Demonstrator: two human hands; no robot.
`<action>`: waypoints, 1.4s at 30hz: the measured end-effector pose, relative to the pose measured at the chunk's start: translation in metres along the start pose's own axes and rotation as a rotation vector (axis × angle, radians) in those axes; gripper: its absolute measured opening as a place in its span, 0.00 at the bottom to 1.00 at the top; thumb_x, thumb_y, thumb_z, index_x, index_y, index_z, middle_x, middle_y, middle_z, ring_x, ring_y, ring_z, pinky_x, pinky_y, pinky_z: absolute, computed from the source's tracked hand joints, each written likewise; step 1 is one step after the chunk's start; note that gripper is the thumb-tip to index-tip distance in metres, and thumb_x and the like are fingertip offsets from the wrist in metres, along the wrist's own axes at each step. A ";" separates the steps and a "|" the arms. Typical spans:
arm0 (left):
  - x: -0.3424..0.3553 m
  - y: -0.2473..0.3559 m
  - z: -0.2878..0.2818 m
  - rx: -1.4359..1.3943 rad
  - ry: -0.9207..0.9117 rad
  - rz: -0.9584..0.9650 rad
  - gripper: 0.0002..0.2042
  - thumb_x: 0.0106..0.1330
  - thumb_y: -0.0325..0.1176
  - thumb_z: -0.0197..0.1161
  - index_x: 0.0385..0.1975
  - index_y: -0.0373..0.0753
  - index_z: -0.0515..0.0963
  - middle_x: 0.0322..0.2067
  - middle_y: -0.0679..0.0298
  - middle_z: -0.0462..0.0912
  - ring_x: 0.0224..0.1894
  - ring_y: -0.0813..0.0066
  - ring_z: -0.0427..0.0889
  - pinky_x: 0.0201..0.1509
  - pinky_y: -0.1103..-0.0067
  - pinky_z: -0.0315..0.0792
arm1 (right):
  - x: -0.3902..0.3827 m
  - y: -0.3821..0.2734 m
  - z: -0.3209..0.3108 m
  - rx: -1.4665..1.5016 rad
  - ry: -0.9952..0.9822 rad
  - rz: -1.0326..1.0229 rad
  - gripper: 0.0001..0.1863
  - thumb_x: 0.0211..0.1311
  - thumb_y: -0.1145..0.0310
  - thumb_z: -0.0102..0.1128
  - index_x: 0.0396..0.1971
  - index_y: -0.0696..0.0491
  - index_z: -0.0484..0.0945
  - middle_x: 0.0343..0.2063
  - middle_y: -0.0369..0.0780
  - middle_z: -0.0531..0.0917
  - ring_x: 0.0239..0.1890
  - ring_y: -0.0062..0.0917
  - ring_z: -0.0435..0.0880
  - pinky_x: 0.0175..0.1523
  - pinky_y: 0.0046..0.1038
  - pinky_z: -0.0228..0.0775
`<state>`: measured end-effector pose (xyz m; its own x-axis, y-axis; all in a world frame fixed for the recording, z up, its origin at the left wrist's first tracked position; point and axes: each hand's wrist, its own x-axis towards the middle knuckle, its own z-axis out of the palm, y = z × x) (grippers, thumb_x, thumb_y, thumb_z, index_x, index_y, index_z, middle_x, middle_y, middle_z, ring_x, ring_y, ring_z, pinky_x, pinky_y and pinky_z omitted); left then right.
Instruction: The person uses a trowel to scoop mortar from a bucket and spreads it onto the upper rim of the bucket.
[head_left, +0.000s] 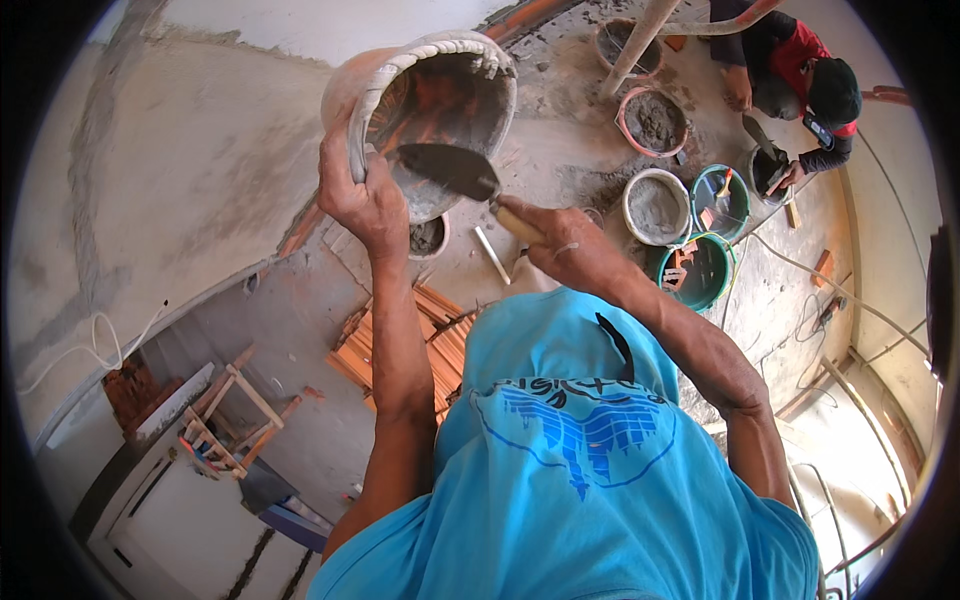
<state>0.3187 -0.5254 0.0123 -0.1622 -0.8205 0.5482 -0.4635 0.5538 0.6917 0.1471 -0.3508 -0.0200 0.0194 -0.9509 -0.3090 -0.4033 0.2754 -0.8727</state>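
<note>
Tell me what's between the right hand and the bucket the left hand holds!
A trowel: the right hand holds its handle, and its blade overlaps the mouth of the bucket in the head view.

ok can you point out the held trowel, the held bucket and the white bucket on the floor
Held trowel (448, 171), head view: middle of the blade
Held bucket (455, 108), head view: inner wall
White bucket (656, 240), head view: lower side of its rim
</note>
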 end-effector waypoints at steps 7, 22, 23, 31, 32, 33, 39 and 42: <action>-0.003 -0.020 0.010 0.056 -0.015 0.055 0.23 0.56 0.14 0.51 0.53 0.31 0.81 0.48 0.51 0.87 0.50 0.52 0.87 0.57 0.63 0.77 | -0.011 -0.035 -0.029 0.487 -0.269 0.317 0.40 0.53 0.78 0.52 0.73 0.52 0.69 0.36 0.40 0.86 0.31 0.23 0.83 0.40 0.28 0.76; -0.021 -0.042 0.018 0.191 -0.061 0.152 0.24 0.56 0.11 0.52 0.54 0.30 0.79 0.50 0.50 0.86 0.52 0.47 0.85 0.58 0.60 0.77 | -0.002 0.033 0.033 0.019 0.145 -0.069 0.38 0.52 0.78 0.55 0.69 0.48 0.72 0.32 0.57 0.86 0.36 0.52 0.87 0.49 0.47 0.78; -0.020 -0.041 0.019 0.177 -0.060 0.160 0.23 0.57 0.11 0.52 0.54 0.30 0.79 0.51 0.50 0.85 0.53 0.47 0.85 0.58 0.60 0.77 | -0.001 0.037 0.035 -0.049 0.165 -0.085 0.39 0.52 0.77 0.55 0.70 0.47 0.72 0.31 0.56 0.86 0.36 0.52 0.86 0.49 0.47 0.78; -0.030 -0.052 0.018 0.237 -0.101 0.119 0.22 0.59 0.12 0.53 0.53 0.30 0.79 0.50 0.47 0.85 0.50 0.44 0.85 0.55 0.59 0.77 | -0.005 0.035 0.037 -0.091 -0.018 0.061 0.42 0.50 0.79 0.55 0.72 0.42 0.70 0.41 0.54 0.87 0.40 0.52 0.87 0.50 0.48 0.79; -0.031 -0.054 0.019 0.254 -0.108 0.121 0.22 0.58 0.12 0.53 0.54 0.30 0.79 0.49 0.47 0.85 0.50 0.44 0.85 0.55 0.59 0.77 | -0.004 0.035 0.036 -0.151 -0.074 0.104 0.42 0.50 0.79 0.55 0.71 0.40 0.71 0.41 0.54 0.87 0.39 0.52 0.87 0.50 0.48 0.79; -0.033 -0.056 0.018 0.259 -0.100 0.106 0.22 0.58 0.12 0.53 0.54 0.30 0.79 0.49 0.47 0.85 0.50 0.44 0.85 0.55 0.59 0.77 | -0.003 0.040 0.037 -0.189 -0.021 0.053 0.42 0.51 0.78 0.55 0.71 0.39 0.71 0.40 0.53 0.87 0.38 0.51 0.87 0.49 0.48 0.80; -0.030 -0.051 0.014 0.214 -0.164 0.076 0.24 0.56 0.12 0.53 0.54 0.30 0.79 0.49 0.47 0.85 0.54 0.44 0.85 0.58 0.60 0.77 | 0.009 0.047 0.004 -0.523 0.099 0.062 0.42 0.58 0.73 0.61 0.74 0.34 0.63 0.39 0.49 0.81 0.35 0.49 0.87 0.38 0.48 0.80; -0.027 -0.041 0.016 0.205 -0.152 0.088 0.25 0.55 0.12 0.52 0.55 0.30 0.79 0.49 0.46 0.85 0.55 0.45 0.84 0.59 0.60 0.77 | 0.025 0.053 -0.007 -0.592 0.137 0.059 0.41 0.59 0.74 0.60 0.74 0.34 0.63 0.40 0.51 0.81 0.35 0.49 0.86 0.38 0.48 0.80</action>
<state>0.3279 -0.5286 -0.0385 -0.3315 -0.7908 0.5145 -0.6062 0.5964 0.5261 0.1193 -0.3613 -0.0715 -0.1206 -0.9567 -0.2649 -0.8407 0.2404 -0.4852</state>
